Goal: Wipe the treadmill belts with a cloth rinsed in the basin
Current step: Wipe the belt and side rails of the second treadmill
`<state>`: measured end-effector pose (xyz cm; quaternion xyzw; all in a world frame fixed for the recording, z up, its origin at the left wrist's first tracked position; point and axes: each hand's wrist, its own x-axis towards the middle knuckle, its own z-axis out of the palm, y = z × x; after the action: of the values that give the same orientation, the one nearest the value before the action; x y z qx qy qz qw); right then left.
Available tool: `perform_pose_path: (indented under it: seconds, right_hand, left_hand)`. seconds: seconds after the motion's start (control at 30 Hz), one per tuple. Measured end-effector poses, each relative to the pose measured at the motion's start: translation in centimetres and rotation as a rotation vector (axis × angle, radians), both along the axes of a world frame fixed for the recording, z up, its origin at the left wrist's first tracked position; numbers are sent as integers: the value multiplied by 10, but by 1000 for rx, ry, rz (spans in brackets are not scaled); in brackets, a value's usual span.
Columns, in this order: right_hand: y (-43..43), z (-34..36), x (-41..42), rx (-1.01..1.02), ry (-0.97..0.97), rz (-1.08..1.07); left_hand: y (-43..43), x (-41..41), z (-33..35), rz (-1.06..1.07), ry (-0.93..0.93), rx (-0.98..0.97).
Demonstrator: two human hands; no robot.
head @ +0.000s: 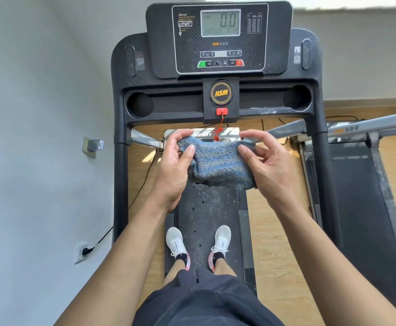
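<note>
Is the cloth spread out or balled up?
Spread out: left hand and right hand pinch opposite ends of the cloth, which hangs stretched between them.

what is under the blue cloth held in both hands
Below the cloth lies the dusty treadmill belt, with two white shoes standing on it. The cloth covers the belt's front end and part of the silver motor cover, so that stretch is hidden.

A: Hands?
B: Left hand (175, 167) and right hand (269, 165) each grip one end of the blue-grey cloth (220, 163), held in the air above the treadmill belt (206, 215).
A: Feet?
B: White shoes (174, 241) on the belt, which looks speckled.
A: Console?
B: Display (220, 22) reads 0.0. Red safety cord (218, 130) hangs just behind the cloth.
A: Else?
B: Second treadmill (368, 184) on the right, plug (85, 251) in the wall socket on the left.
</note>
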<state>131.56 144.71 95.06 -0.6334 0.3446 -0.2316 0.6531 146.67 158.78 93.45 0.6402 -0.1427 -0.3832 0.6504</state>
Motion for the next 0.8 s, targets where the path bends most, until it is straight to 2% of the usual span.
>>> perform_pose_path:
  seconds: [0.17, 0.27, 0.37, 0.43, 0.5, 0.57, 0.67, 0.8]
  right_hand:
    - [-6, -5, 9, -146, 83, -15]
    - [-16, -10, 8, -399, 265, 47]
    - [-21, -13, 7, -592, 395, 118]
    - [-19, -19, 7, -532, 325, 126]
    - [-15, -24, 8, -310, 149, 51]
    - [-8, -26, 12, -188, 40, -40]
    - [5, -25, 19, -234, 57, -106]
    - [7, -18, 18, -535, 195, -1]
  left_hand:
    - [4, 7, -11, -257, -279, 236]
    - [9, 15, -15, -281, -274, 189]
    - [12, 20, -7, -236, -183, 106]
    - [13, 23, -1, -228, -187, 81]
    - [13, 22, 3, -222, -232, 64]
    - [12, 19, 6, -210, -268, 62]
    - [10, 13, 7, -202, -301, 52]
    - [10, 17, 14, -164, -291, -16]
